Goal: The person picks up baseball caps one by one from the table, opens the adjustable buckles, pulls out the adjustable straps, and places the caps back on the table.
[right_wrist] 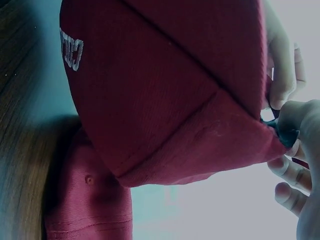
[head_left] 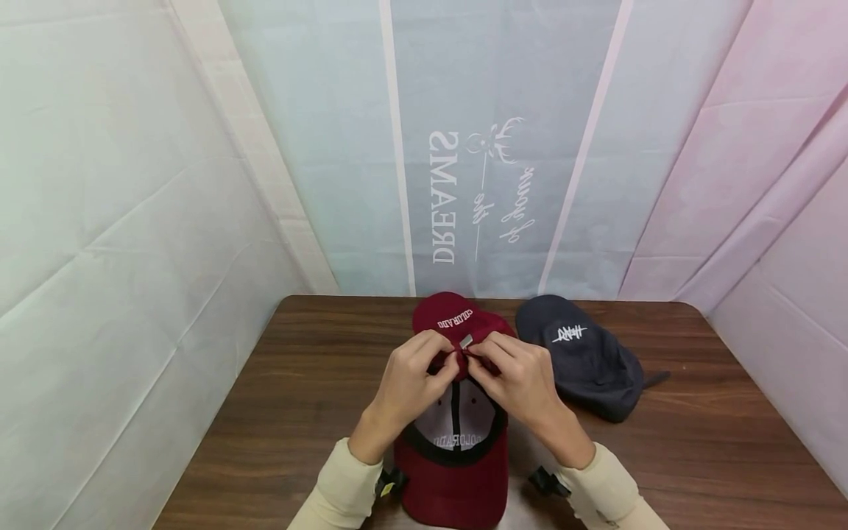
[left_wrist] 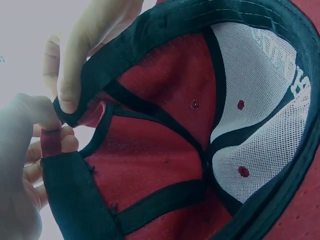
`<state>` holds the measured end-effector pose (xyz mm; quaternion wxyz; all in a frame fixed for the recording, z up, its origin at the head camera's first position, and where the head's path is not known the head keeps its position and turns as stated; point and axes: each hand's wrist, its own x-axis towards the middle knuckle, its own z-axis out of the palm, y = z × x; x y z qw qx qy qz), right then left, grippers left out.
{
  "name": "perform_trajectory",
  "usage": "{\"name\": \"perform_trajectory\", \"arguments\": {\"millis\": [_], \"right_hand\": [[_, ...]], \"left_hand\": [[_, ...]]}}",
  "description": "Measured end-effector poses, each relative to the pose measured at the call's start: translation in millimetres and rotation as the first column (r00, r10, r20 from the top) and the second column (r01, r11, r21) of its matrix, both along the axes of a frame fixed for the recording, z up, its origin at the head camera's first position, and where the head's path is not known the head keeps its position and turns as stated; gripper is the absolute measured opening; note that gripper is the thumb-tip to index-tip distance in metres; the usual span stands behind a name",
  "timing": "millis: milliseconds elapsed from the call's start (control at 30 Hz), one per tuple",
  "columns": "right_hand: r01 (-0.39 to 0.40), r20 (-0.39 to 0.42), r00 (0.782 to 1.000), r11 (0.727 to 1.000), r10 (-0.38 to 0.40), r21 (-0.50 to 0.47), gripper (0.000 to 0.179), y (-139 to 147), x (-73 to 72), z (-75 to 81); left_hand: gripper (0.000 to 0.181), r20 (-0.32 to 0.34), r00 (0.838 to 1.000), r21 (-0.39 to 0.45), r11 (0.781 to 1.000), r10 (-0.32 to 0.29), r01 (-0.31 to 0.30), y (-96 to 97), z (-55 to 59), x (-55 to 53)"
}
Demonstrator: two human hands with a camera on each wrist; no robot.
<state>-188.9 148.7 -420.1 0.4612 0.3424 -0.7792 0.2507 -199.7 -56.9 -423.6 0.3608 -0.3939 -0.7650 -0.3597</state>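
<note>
A dark red cap (head_left: 457,489) hangs brim toward me, its mesh-lined inside facing up. At its back opening, the left hand (head_left: 411,372) and right hand (head_left: 520,375) meet, each pinching one side of the strap area. In the left wrist view a short red strap (left_wrist: 51,142) lies between the fingers of the left hand (left_wrist: 22,155), while the right hand (left_wrist: 92,40) pinches the dark inner band. A small greyish piece (head_left: 467,340) shows between the hands. The right wrist view shows the cap's outer crown (right_wrist: 175,100); the fastening itself is mostly hidden by fingers.
A second red cap (head_left: 440,309) lettered COLORADO lies at the table's back edge, just beyond the hands. To its right rests a dark navy cap (head_left: 589,368) with white lettering, its strap pointing right. The wooden table (head_left: 298,383) is enclosed by fabric walls.
</note>
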Motion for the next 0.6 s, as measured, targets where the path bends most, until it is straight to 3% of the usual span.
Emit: {"name": "perform_trajectory", "arguments": {"millis": [167, 600], "right_hand": [[-0.008, 0.022, 1.0, 1.0, 0.008, 0.01, 0.012, 2.3, 1.5, 0.2], [-0.005, -0.011, 1.0, 1.0, 0.005, -0.008, 0.025, 1.9, 1.2, 0.5]], "left_hand": [[0.016, 0.004, 1.0, 0.016, 1.0, -0.005, 0.005, -1.2, -0.4, 0.5], [0.018, 0.003, 1.0, 0.023, 1.0, -0.021, 0.021, -5.7, -0.4, 0.6]]}}
